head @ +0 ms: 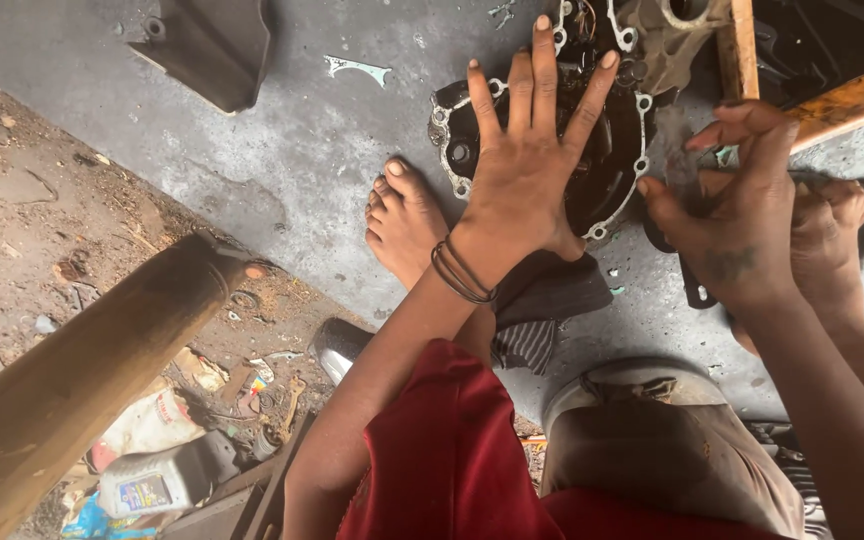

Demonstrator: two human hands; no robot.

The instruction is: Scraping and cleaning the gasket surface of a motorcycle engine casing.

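A black, greasy engine casing [607, 175] with a pale gasket rim lies on the grey concrete floor [282, 150]. My left hand [527, 165] is spread flat on top of it, fingers apart, dark bands on the wrist. My right hand [737, 215] hovers at the casing's right edge with loosely bent, separated fingers; nothing shows in its grasp. Right behind it is another person's hand [832, 230] in a grey sleeve. My bare foot [402, 215] rests on the floor just left of the casing.
A thick wooden pole [82, 370] slants across the lower left. Wooden bars [847, 100] cross the top right. A dark metal part [212, 45] lies at the top left. A plastic oil bottle [152, 485] and litter sit on the dirt at the lower left.
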